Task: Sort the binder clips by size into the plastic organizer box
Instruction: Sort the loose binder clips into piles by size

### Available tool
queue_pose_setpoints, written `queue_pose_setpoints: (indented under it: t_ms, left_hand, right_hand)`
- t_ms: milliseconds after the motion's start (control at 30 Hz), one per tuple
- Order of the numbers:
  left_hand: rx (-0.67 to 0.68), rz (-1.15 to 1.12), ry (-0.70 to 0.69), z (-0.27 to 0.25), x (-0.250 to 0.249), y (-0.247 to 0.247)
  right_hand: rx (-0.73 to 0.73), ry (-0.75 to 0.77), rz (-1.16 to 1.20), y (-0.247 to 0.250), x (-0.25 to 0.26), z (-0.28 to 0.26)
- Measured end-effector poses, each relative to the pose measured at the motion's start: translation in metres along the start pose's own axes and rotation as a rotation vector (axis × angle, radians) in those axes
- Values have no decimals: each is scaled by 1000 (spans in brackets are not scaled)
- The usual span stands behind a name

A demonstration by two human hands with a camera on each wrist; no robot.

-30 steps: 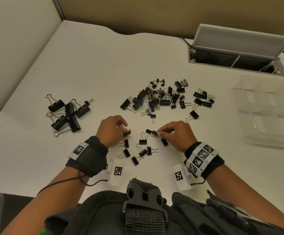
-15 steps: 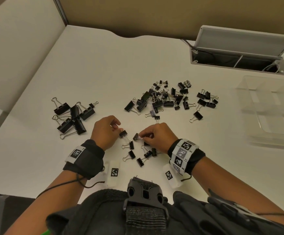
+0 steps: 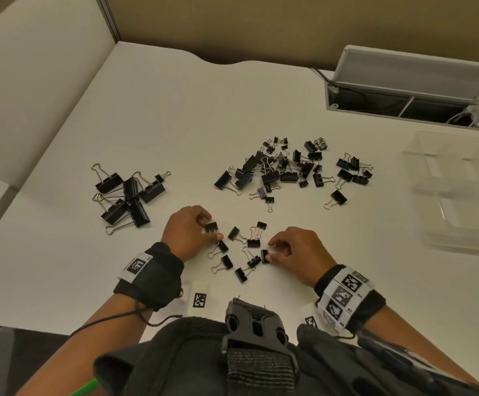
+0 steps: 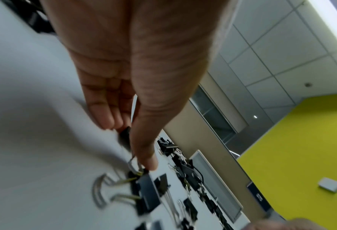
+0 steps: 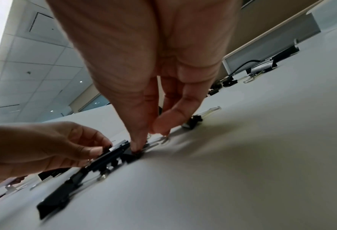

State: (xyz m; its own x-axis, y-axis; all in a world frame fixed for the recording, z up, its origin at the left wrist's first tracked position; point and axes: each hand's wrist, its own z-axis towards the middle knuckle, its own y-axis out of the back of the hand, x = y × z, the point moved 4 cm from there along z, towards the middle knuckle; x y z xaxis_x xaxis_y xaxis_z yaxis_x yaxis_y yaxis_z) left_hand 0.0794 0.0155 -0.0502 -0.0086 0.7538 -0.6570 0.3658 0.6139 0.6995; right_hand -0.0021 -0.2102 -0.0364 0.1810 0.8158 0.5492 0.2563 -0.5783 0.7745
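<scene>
Small black binder clips [image 3: 248,242] lie scattered on the white table between my hands. My left hand [image 3: 214,228] pinches one small clip [image 3: 211,226] between thumb and fingers; in the left wrist view that clip [image 4: 125,134] shows dark under the fingertips [image 4: 106,121]. My right hand [image 3: 271,250] has curled fingers, its thumb tip on another small clip [image 3: 264,256] and the index finger just above. In the right wrist view its thumb [image 5: 136,146] presses on this clip [image 5: 137,154]. The clear plastic organizer box [image 3: 432,241] stands at the far right, away from both hands.
A pile of large clips [image 3: 124,195] lies to the left, and a mixed pile [image 3: 284,170] behind the hands. An open cable hatch [image 3: 409,90] sits at the back right. A partition wall [image 3: 32,95] bounds the left side. The table's front edge is close to my body.
My right hand let go of the clip it held near the middle and drew back right onto another small clip. My left hand kept its clip, almost in place.
</scene>
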Motion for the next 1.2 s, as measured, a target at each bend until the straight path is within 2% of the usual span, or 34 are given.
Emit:
queue_pose_setpoints:
  t_ms: [100, 267, 367, 433, 500, 600, 733, 967, 1200]
  left_hand:
    - [23, -157, 20, 0, 6, 5]
    - [175, -265, 4, -1, 8, 18]
    - [198, -209, -5, -3, 11, 26]
    - [222, -51, -4, -7, 14, 30]
    - [296, 94, -14, -13, 15, 29]
    - [382, 160, -90, -19, 9, 18]
    - [391, 225, -155, -20, -7, 2]
    - [379, 236, -124, -17, -15, -3]
    - [362, 228, -125, -18, -14, -3]
  right_hand:
    - [-50, -22, 1, 5, -2, 4]
    - [-104, -36, 22, 13, 0, 13]
    - [-227, -97, 127, 30, -8, 12]
    - [-270, -186, 201, 43, -23, 8]
    - [-187, -255, 206, 48, -38, 5]
    - [-29, -282, 150, 43, -47, 3]
    - [-55, -254, 152, 39, -45, 7]
    - [-157, -186, 28, 37, -30, 28]
    - [-90, 70, -161, 25, 12, 41]
